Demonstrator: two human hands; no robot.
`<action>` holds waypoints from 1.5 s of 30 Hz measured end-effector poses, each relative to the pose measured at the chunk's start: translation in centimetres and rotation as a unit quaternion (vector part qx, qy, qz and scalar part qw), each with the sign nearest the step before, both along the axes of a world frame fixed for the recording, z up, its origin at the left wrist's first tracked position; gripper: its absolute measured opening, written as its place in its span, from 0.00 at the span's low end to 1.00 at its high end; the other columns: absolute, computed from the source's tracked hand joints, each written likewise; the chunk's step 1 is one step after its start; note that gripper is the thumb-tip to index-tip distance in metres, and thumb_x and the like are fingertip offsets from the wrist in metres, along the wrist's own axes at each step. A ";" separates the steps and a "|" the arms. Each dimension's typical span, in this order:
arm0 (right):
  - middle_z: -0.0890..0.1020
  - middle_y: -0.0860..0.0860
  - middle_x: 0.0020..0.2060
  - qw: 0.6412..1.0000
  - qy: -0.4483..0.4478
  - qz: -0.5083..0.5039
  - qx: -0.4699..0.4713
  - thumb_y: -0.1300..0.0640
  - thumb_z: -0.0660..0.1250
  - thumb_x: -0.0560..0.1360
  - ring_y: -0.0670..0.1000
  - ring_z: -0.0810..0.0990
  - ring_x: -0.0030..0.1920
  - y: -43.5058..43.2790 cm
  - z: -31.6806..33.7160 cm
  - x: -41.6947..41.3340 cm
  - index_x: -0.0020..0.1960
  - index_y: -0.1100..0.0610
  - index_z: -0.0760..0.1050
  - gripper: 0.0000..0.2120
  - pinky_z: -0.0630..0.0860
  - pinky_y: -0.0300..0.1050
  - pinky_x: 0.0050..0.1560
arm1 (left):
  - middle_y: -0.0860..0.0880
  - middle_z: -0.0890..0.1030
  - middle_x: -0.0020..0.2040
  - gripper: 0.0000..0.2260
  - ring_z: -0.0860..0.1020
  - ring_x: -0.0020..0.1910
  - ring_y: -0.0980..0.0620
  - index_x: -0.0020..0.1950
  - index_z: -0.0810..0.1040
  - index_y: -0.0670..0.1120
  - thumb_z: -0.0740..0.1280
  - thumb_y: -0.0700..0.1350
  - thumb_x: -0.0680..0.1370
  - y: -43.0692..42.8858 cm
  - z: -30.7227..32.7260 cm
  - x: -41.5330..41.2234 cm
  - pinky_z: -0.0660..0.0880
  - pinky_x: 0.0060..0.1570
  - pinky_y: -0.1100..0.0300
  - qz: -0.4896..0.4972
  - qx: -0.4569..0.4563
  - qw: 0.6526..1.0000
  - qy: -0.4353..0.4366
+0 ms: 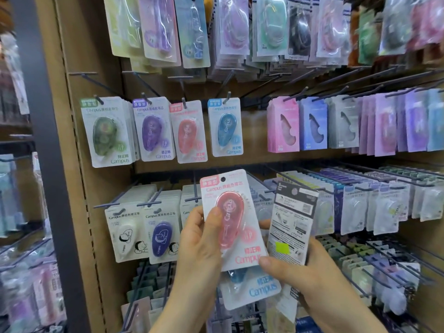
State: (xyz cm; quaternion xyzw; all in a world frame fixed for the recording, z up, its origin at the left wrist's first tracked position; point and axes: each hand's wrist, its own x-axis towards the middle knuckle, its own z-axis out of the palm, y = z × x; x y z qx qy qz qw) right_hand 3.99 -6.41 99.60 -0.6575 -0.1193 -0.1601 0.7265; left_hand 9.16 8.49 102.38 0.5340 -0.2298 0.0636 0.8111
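Red tape pack pinched by left hand; right hand grips blue pack & grey pack.

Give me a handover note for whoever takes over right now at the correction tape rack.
Left hand grips the red pack, thumb on its front.
Right hand holds the back-facing pack and, lower, the blue pack; its thumb rests at the red pack's bottom corner.
Done: all three packs are in hand, in front of the rack, none on a hook.
Left: probably hang each on its matching hook; hanging red packs and hanging blue packs are in the middle row above.
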 end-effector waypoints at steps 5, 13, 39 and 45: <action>0.87 0.52 0.49 0.999 -0.035 -0.012 0.011 0.66 0.74 0.59 0.50 0.86 0.49 1.3 0.9 0.7 0.61 0.53 0.76 0.31 0.81 0.38 0.42 | 0.47 0.84 0.40 0.09 0.84 0.41 0.47 0.49 0.78 0.46 0.63 0.50 0.80 -0.3 1.6 1.1 0.81 0.38 0.51 0.026 -0.007 0.999 0.033; 0.87 0.49 0.44 0.979 -0.097 -0.175 0.039 0.75 0.69 0.71 0.49 0.86 0.44 1.6 5.8 2.4 0.55 0.51 0.78 0.22 0.82 0.41 0.40 | 0.48 0.85 0.47 0.11 0.84 0.46 0.51 0.51 0.81 0.46 0.62 0.51 0.82 2.1 10.6 5.4 0.81 0.47 0.53 0.101 0.052 0.989 -0.093; 0.87 0.52 0.43 0.985 -0.068 -0.141 0.071 0.75 0.69 0.70 0.54 0.86 0.43 2.1 8.8 5.3 0.53 0.55 0.79 0.19 0.80 0.50 0.43 | 0.45 0.75 0.60 0.21 0.75 0.59 0.44 0.75 0.64 0.58 0.60 0.54 0.82 4.3 14.1 13.1 0.69 0.50 0.55 0.431 0.425 0.742 -0.289; 0.87 0.51 0.43 0.986 -0.069 -0.131 0.078 0.75 0.69 0.71 0.53 0.86 0.43 1.8 8.7 5.6 0.55 0.56 0.78 0.19 0.80 0.49 0.42 | 0.41 0.76 0.58 0.24 0.74 0.54 0.40 0.61 0.78 0.48 0.75 0.56 0.68 4.0 13.7 14.1 0.73 0.44 0.50 0.590 0.524 0.484 -0.378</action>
